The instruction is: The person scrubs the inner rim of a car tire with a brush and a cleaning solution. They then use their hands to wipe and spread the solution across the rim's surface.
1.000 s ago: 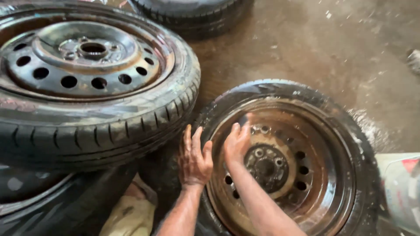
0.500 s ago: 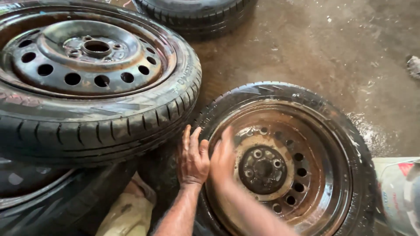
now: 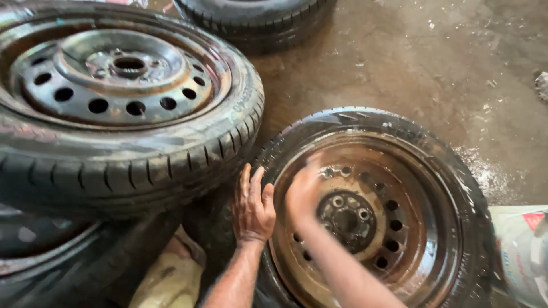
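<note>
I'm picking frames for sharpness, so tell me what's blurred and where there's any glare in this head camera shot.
Head view: the right hand and its forearm are smeared by motion blur against the rusty rim; the left hand on the tyre is sharp. Wet glare streaks the tyre's right sidewall and the concrete floor; the stacked wheel at left is in focus.

Right hand [image 3: 303, 191] smeared by motion blur over the rusty rim [image 3: 365, 219], fingers indistinct. Wet tyre [image 3: 399, 128] cut off at the bottom edge. Stacked wheel [image 3: 114, 108] clipped at the left edge. White container [image 3: 522, 251] cropped at the bottom-right corner.
</note>
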